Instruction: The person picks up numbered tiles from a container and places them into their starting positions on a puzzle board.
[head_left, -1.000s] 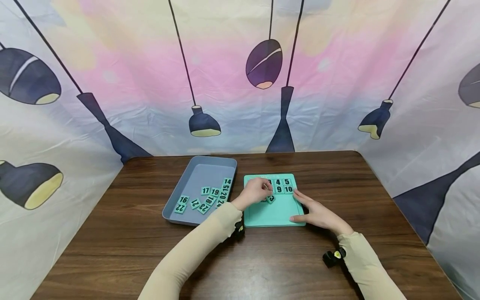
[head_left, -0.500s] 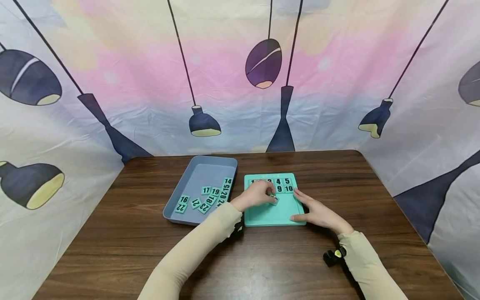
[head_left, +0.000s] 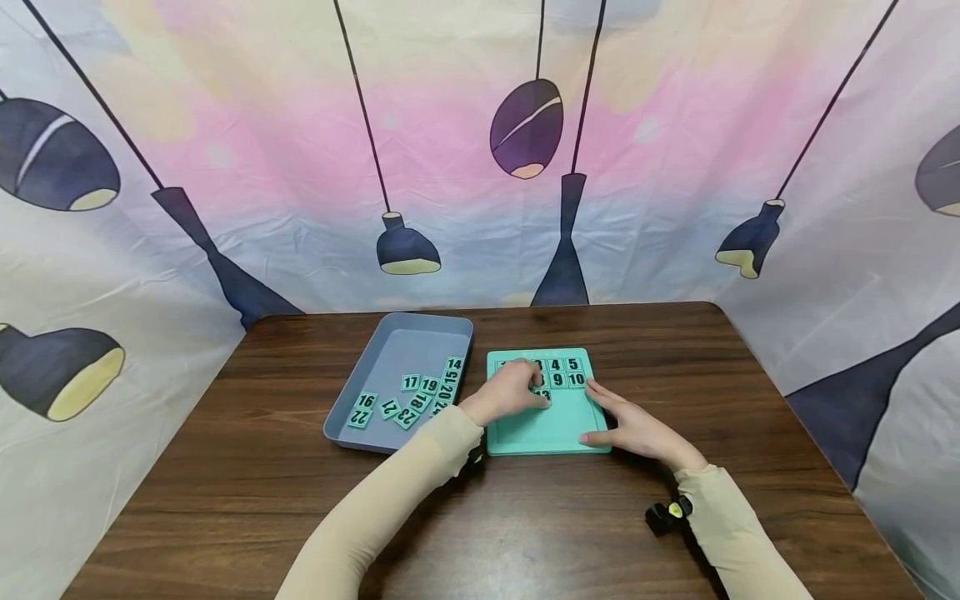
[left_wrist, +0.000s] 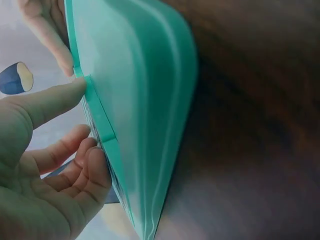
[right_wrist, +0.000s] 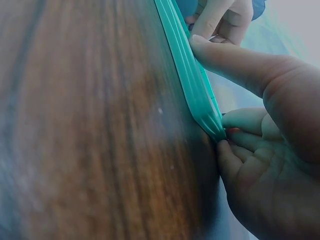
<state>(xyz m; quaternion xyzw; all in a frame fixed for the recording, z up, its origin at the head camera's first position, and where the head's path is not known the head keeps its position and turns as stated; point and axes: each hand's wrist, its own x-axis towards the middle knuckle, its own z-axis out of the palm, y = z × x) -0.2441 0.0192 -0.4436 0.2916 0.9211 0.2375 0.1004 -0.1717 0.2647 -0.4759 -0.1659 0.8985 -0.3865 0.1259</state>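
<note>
A mint-green number board (head_left: 551, 427) lies on the table, its upper rows filled with black-numbered tiles. My left hand (head_left: 512, 392) reaches over its left part. The thumb and curled fingers are at a number tile (head_left: 543, 395) marked 13, lying flat in the third row; the hand covers the tiles to its left. In the left wrist view, the thumb (left_wrist: 65, 97) touches a raised tile edge on the board (left_wrist: 115, 60). My right hand (head_left: 637, 427) holds the board's right side, thumb near the front corner, and fingers bent at the edge in the right wrist view.
To the left of the board, a grey-blue tray (head_left: 390, 325) contains several loose number tiles (head_left: 407, 417), some upside down. The left forearm passes in front of the tray's near right corner. Behind the brown wooden table (head_left: 555, 533) hangs a lamp-patterned cloth (head_left: 465, 167).
The 13 tile was askew, then tilted in the left fingers; now it lies straight in the third row. The left hand shifted slightly over the board. The right hand stayed in place.
</note>
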